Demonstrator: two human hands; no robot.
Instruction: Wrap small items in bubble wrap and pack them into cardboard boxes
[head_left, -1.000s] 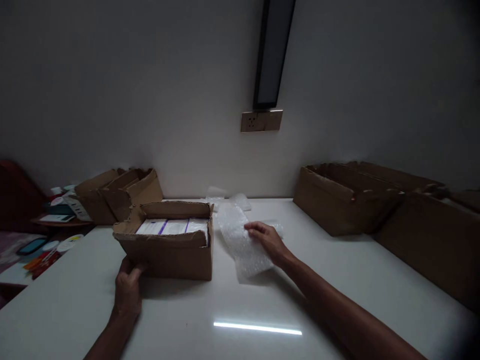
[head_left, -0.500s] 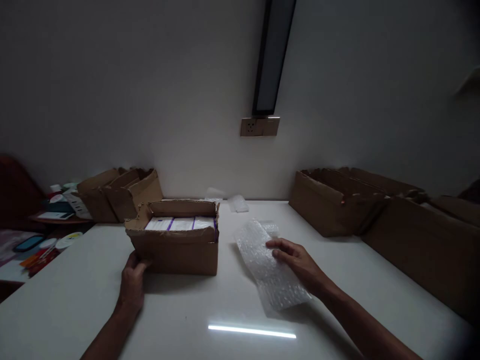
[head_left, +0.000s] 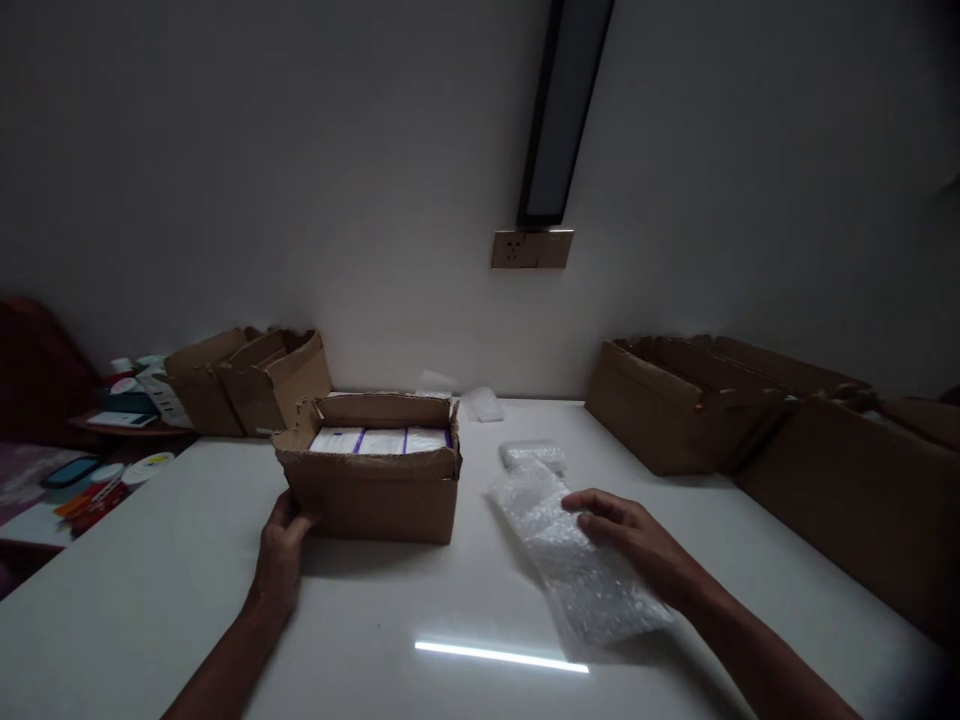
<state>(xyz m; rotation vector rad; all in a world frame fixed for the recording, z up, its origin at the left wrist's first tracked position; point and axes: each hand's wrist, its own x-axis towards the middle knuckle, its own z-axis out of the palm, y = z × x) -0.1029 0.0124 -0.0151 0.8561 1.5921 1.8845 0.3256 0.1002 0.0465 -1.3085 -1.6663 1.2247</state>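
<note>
the left hand (head_left: 281, 555) is grasping the lower left corner of an open cardboard box (head_left: 379, 505), its thumb lying on the front face and its other fingers mostly hidden. the box is standing on the desk (head_left: 352, 640), and white packs with purple bands (head_left: 382, 441) are filling it. the right hand (head_left: 637, 540) is pinching the edge of a bubble wrap sheet (head_left: 577, 575) between thumb and fingers, right of the box. a smaller bubble wrap piece (head_left: 532, 454) is lying just behind the sheet. more cartons (head_left: 652, 415) are standing at far right.
</note>
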